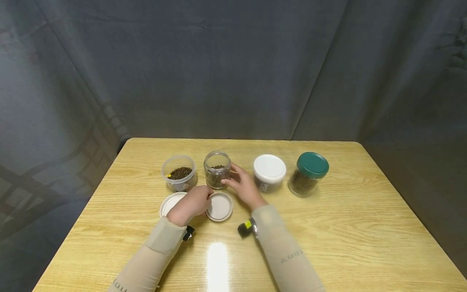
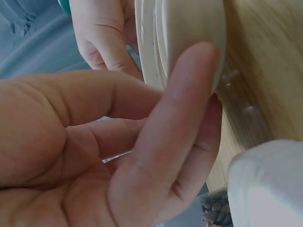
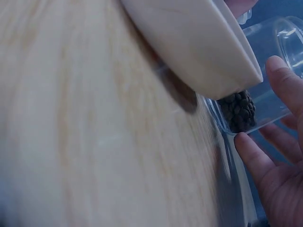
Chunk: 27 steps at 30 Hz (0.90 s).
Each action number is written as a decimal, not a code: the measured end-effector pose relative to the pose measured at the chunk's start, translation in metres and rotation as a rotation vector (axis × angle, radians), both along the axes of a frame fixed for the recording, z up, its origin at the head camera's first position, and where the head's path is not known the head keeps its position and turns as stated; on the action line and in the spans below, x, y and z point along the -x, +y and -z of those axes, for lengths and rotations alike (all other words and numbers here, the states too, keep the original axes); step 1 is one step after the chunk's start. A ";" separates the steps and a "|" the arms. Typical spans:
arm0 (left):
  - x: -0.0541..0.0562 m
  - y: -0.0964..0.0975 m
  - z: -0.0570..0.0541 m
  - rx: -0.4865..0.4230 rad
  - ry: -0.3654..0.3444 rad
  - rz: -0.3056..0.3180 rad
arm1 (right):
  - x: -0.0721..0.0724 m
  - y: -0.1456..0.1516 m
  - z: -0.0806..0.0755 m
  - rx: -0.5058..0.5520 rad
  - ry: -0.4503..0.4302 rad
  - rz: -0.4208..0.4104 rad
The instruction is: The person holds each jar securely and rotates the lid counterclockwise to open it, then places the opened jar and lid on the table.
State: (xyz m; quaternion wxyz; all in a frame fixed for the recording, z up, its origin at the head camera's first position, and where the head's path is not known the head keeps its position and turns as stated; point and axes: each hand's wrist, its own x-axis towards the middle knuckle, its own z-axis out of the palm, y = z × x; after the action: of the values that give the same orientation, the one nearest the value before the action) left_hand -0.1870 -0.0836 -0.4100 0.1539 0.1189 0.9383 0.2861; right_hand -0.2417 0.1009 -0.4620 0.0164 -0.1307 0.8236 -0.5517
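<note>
My left hand (image 1: 193,202) pinches a round cream-white lid (image 1: 219,207) by its left edge. In the left wrist view, the fingers curl at the rim of that lid (image 2: 196,23), which stands tilted off the wood. Just behind it is a clear glass jar (image 1: 214,181), uncovered and partly filled with brown pellets (image 3: 238,111). My right hand (image 1: 243,185) holds this jar from its right side, thumb and fingers spread round the glass. The jar stands upright on the table.
Left of the jar stands an uncovered plastic tub (image 1: 178,186) of brown pellets, with another white lid (image 1: 169,201) before it. To the right are a white-lidded tub (image 1: 270,168) and a green-lidded jar (image 1: 304,184). All rest on a wooden table (image 1: 357,235) before a grey curtain (image 1: 219,73).
</note>
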 end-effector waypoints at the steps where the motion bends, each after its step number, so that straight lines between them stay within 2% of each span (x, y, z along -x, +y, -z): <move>1: 0.000 0.000 0.000 0.012 0.006 0.005 | 0.000 0.000 0.000 0.001 -0.001 0.000; 7: 0.000 0.001 0.002 0.075 0.027 0.026 | -0.001 0.000 0.000 -0.003 -0.003 0.008; 12: 0.000 0.002 0.003 0.128 0.071 0.057 | 0.000 0.000 0.002 0.016 0.005 0.002; 20: -0.002 0.001 0.003 0.114 0.111 0.066 | -0.002 -0.001 0.002 0.038 0.015 0.005; 27: -0.001 -0.001 0.006 0.125 0.113 0.066 | -0.003 -0.002 0.003 0.024 0.012 0.008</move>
State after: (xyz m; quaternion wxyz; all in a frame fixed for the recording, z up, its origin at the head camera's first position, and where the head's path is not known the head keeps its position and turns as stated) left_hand -0.1862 -0.0848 -0.4160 0.1172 0.1557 0.9570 0.2147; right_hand -0.2386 0.0990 -0.4646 0.0077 -0.1308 0.8174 -0.5610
